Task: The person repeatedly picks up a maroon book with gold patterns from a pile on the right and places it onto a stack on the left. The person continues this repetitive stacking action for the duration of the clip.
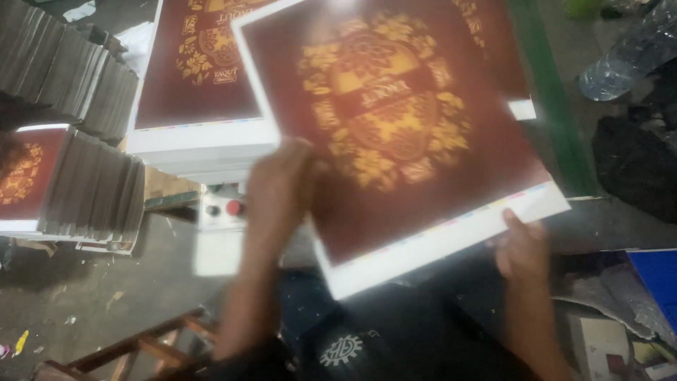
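I hold up a stack of printed sheets (395, 134), dark red with a gold ornamental design and a white margin with a colour strip. My left hand (278, 187) grips its near left edge, thumb on the printed face. My right hand (523, 247) holds the near right corner from below. The stack is tilted and blurred by motion. Under it, at the back left, lies a thicker pile of the same sheets (201, 106).
Tall piles of sheets (77, 176) stand at the left, one with the same red print on top. A small box with a red button (227, 209) sits below the pile. A plastic bottle (624, 60), dark bag (635, 166) and wooden frame (141, 346) are around.
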